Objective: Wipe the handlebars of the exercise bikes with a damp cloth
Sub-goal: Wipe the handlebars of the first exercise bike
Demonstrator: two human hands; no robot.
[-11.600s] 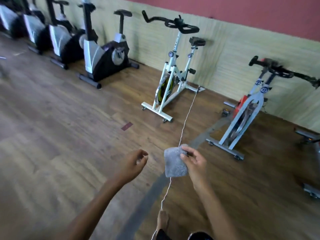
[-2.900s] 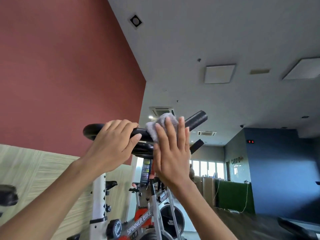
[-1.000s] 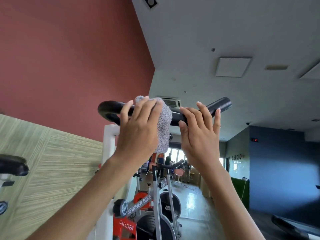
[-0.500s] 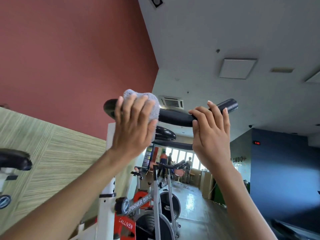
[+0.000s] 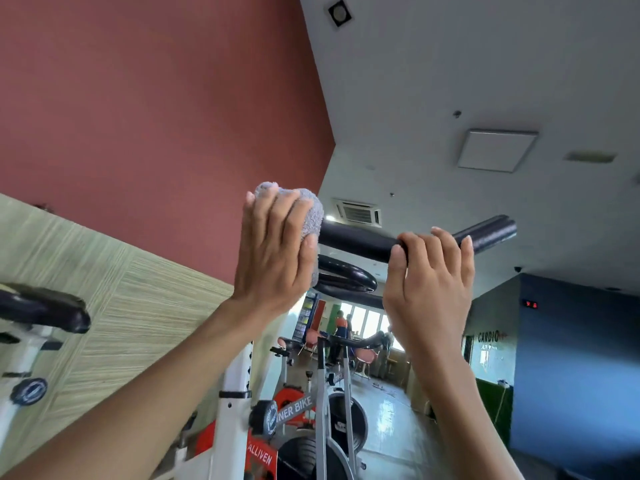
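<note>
1. White exercise bike [image 5: 235, 393]: post and frame at lower centre. It carries the bar now being wiped.
2. Red spinner bike [image 5: 298, 407]: stands behind the white one. Its own handlebars show no cloth on them, so by judgement it is a later item in the task.
3. Handlebar [image 5: 356, 242]: a black padded bar across mid-frame. Its right end is bare and in plain view. Its left end showed beyond the fingers half a second ago and is now hidden under the cloth and hand.
4. Inner loop [image 5: 343, 275]: a black ring just below the bar, between the two hands. Nothing touches it, and it is judged not yet wiped.
5. Left grip [image 5: 273, 251]: fingers wrap over the cloth and press it round the bar's left end. It has slid outward from nearer the middle over the last second.
6. Right grip [image 5: 429, 285]: fingers curl over the bar near its right end with no cloth beneath, and it stays there as a steadying hold.
7. Cloth [image 5: 310, 216]: a grey, nubbly wad held on the bar's left tip, partly covered by the fingers. Its outward travel suggests the left stretch is done, leaving the section under the steadying hand and the loop.
</note>
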